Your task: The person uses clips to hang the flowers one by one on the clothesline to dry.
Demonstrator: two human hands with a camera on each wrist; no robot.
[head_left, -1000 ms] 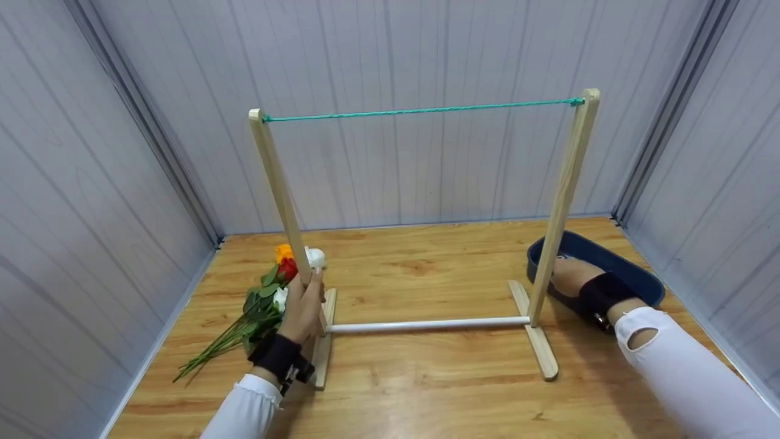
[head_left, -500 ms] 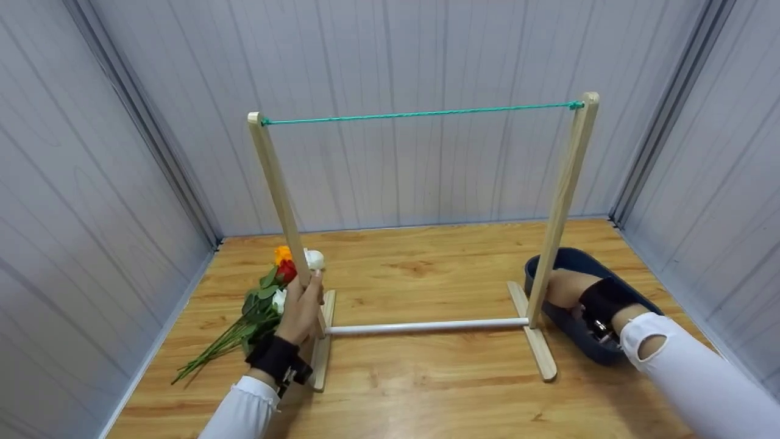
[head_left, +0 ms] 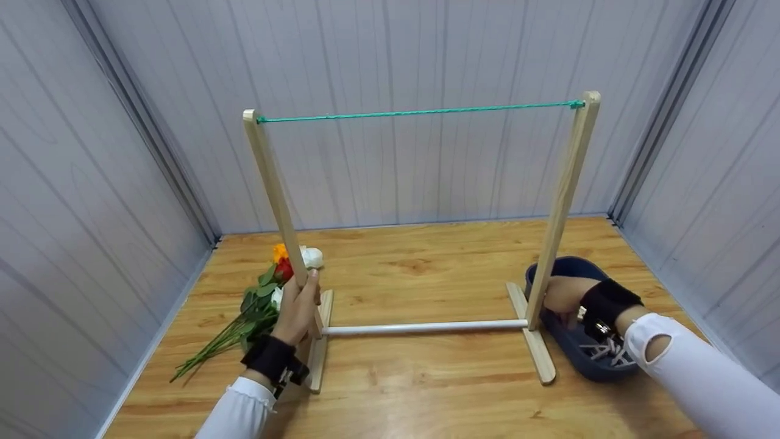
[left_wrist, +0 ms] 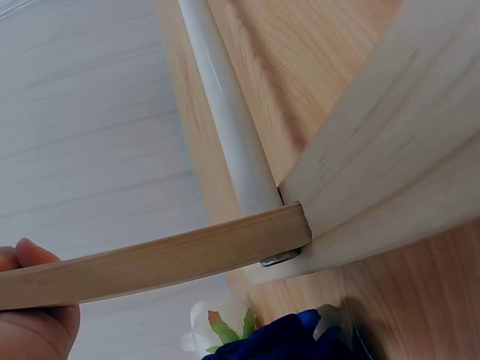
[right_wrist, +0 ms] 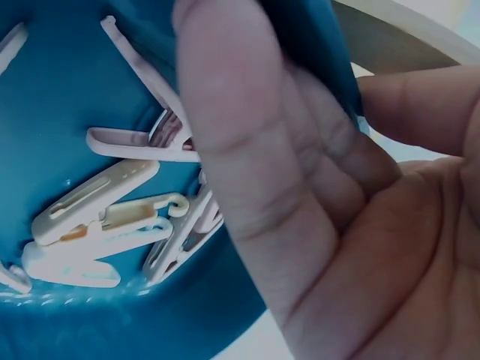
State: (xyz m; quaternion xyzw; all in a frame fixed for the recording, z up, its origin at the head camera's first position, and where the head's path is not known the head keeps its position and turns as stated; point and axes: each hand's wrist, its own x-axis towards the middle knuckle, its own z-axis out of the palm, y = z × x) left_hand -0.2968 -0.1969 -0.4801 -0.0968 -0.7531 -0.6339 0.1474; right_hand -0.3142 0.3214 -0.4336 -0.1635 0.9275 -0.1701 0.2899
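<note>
My left hand [head_left: 295,314] grips the left wooden post [head_left: 272,183] of an upright frame, low down near its foot. In the left wrist view the fingertips [left_wrist: 37,255] show at the post's edge. At the right, my right hand [head_left: 567,297] pinches the left rim of a dark blue oblong bin [head_left: 585,363], thumb outside and fingers inside the wall. Pale clothespins [right_wrist: 97,199] lie loose in the bin, some in the head view at its near end. Between the post tops runs a green cord [head_left: 420,112], and a white rod [head_left: 420,328] joins the feet.
Artificial roses [head_left: 262,299] with long green stems lie on the wooden table [head_left: 420,390] behind and left of my left hand. A blue rose [left_wrist: 292,337] shows in the left wrist view. The right post [head_left: 563,213] stands right beside the bin. Grey panel walls surround the table.
The bin has been drawn toward me and turned by my right hand, so clothespins now show at its near end. My left hand keeps its hold, and the left post has shifted slightly left.
</note>
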